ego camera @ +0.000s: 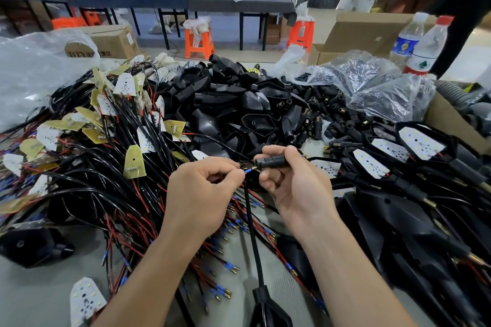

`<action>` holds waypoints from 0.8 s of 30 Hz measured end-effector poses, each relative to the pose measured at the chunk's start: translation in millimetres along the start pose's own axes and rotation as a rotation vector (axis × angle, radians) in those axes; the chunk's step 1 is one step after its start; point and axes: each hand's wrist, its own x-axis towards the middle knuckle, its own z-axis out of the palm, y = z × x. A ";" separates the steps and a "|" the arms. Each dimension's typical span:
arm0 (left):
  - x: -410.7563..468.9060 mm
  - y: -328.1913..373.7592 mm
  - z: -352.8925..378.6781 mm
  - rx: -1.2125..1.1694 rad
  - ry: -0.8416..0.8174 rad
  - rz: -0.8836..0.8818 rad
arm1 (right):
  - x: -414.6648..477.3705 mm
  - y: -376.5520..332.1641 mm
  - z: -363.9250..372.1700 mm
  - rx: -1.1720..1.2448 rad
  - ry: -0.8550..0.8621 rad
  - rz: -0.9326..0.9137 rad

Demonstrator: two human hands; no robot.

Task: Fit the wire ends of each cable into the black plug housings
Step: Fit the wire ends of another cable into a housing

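Blue-sleeved wire end point(248, 170), pinched in the left hand point(202, 188) at frame centre, points right, just beside the mouth of the black plug housing point(272, 161), which the right hand point(295, 183) grips lying level, their long axes nearly in line.

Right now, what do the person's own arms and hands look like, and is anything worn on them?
The left hand and right hand are bare: no gloves, rings or watch visible. The left forearm and right forearm show no sleeves up to the picture's edge.
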 end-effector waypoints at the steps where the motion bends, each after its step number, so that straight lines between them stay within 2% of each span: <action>1: 0.6 -0.4 -0.7 -0.021 0.004 0.006 | 0.1 -0.5 -0.6 -0.026 -0.006 -0.008; 8: -0.1 1.1 0.6 -0.057 0.040 0.017 | -4.3 0.4 3.2 -0.280 -0.040 -0.045; 13: 0.6 5.2 -0.9 -0.087 0.119 -0.007 | -5.2 0.2 2.4 -0.138 -0.033 0.016; 17: -1.1 7.4 1.3 -0.088 0.035 0.029 | -3.0 3.1 4.2 -0.040 -0.033 0.056; 19: -4.0 9.6 3.7 -0.047 0.013 0.049 | -2.8 4.1 4.9 -0.022 -0.005 0.060; 24: -2.4 7.6 0.5 -0.030 0.091 0.023 | -0.2 -0.8 0.6 0.064 0.101 0.028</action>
